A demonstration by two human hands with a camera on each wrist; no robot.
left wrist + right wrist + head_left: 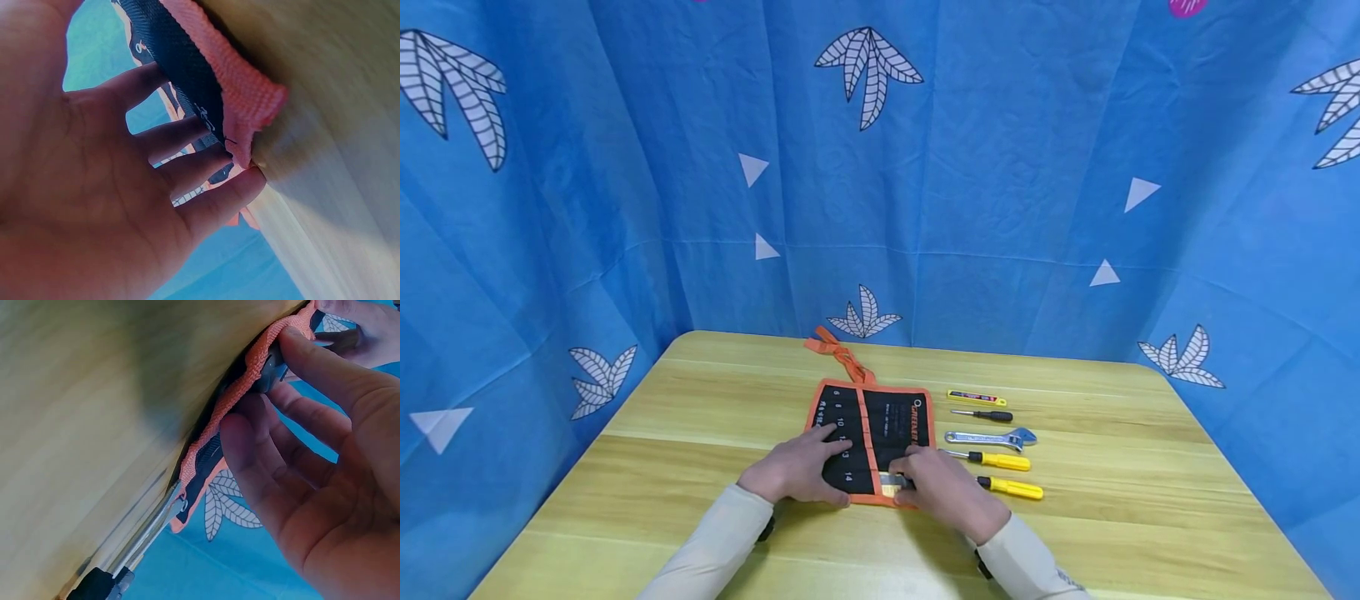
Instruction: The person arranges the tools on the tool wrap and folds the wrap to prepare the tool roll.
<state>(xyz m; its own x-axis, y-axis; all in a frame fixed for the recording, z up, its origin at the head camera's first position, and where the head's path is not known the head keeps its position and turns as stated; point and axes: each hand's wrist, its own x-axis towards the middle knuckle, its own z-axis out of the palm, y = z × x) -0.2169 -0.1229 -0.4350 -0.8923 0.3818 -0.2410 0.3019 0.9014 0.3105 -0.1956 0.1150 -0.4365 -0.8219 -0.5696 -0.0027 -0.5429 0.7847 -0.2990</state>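
I'm seeing the left hand (801,472) lying flat with straight fingers, pressing the black-and-orange tool roll (871,433) mid-table (700,467). Right hand (942,487) is pinching a yellow-handled tool (892,482) at the roll's near-edge pocket. Lying right of the roll: 1 utility knife (976,398), 3 screwdrivers (1000,460), 1 adjustable wrench (992,437).

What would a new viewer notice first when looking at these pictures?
First, the black tool roll with orange edging, spread flat in the middle of the wooden table. The left hand presses on its numbered pockets, while the right hand pinches its near edge. To the right lies a neat row of tools, including a wrench and yellow-handled screwdrivers.
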